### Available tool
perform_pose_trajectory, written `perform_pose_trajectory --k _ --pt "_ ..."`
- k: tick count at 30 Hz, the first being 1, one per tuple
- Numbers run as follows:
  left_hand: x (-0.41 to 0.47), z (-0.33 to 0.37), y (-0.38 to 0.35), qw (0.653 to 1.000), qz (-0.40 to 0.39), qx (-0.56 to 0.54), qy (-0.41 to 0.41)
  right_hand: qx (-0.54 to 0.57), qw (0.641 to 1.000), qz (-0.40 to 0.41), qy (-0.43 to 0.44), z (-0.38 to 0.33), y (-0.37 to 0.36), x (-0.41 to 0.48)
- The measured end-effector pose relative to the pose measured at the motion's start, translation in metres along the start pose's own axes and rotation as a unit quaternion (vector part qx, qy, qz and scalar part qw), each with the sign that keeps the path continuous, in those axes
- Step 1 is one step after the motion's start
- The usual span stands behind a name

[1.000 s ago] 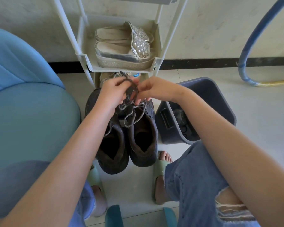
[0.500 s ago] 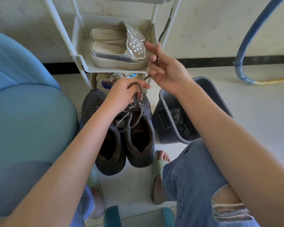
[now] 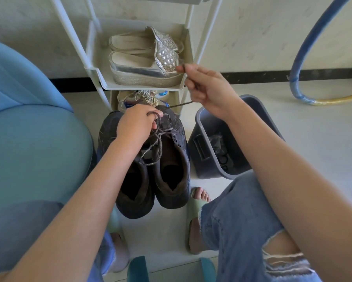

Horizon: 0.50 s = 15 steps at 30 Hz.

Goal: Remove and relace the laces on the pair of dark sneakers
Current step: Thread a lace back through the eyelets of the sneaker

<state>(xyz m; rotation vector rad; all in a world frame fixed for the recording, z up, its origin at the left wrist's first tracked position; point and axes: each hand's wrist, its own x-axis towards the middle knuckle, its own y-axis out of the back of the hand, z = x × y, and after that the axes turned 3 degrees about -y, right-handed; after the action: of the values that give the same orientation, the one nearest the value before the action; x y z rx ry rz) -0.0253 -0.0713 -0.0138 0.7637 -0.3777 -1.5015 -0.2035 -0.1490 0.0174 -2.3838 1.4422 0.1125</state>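
Two dark sneakers stand side by side on the floor, the left sneaker [image 3: 133,192] and the right sneaker [image 3: 172,169], toes toward the shoe rack. My left hand [image 3: 137,125] hovers over their toes and grips a bundle of grey lace [image 3: 155,143], whose loops hang over the shoe openings. My right hand [image 3: 206,86] is raised to the right, pinching one strand of that lace. The strand runs taut from my right hand down to my left.
A white shoe rack [image 3: 142,85] holds silver platform sandals [image 3: 146,60] behind the sneakers. A grey bin [image 3: 203,139] stands just right of them. A blue chair [image 3: 28,123] fills the left. A blue hose [image 3: 305,58] curves at far right. My sandalled feet flank the sneakers.
My right hand has pulled away from my left, up and to the right, drawing a lace strand out taut. My left hand dropped slightly toward the sneaker toes, still holding the lace bundle.
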Motion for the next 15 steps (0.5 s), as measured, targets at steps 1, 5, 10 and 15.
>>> perform_pose_trajectory --k 1,5,10,15 --pt "-0.001 0.001 -0.001 1.0 0.016 -0.002 0.003 -0.063 0.998 0.003 0.0 0.001 0.0 -0.001" --pt "-0.007 0.011 0.002 0.994 0.108 0.009 -0.02 -0.349 0.936 0.027 -0.019 0.007 0.0 -0.003" --pt "-0.031 0.033 -0.014 0.991 -0.131 -0.004 0.031 -0.441 0.891 -0.037 -0.103 0.016 0.007 -0.006" --pt "-0.039 0.021 -0.038 0.969 -0.209 0.008 0.134 -0.448 0.882 -0.086 -0.119 0.017 0.005 -0.008"
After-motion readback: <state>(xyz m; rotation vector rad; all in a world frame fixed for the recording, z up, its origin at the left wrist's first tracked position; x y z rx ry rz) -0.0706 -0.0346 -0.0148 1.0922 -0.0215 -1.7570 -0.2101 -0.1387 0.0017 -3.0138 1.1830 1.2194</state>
